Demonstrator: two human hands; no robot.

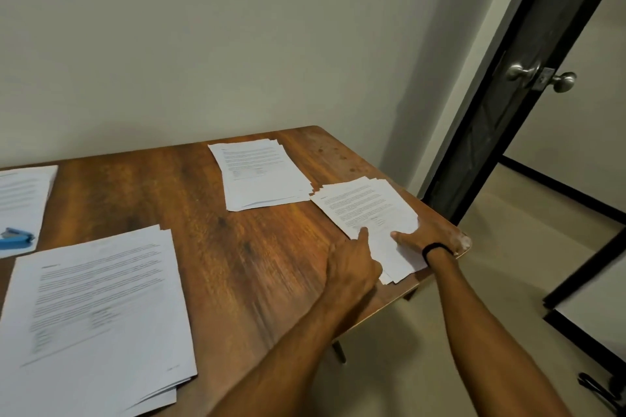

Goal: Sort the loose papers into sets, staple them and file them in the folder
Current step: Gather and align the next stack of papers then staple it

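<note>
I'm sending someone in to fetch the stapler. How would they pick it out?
Start at the wooden table and go to its left side. There the stapler lies on a paper stack. It is the only blue thing among white sheets.

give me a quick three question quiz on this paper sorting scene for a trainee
1. True or false: the blue stapler lies on bare wood of the table.
2. How many paper stacks lie on the table? A two, B four, C six.
3. Fill in: the left hand and the right hand both touch the stack nearest the ___.
Key: 1 false, it lies on the far-left stack; 2 B; 3 door.
</note>
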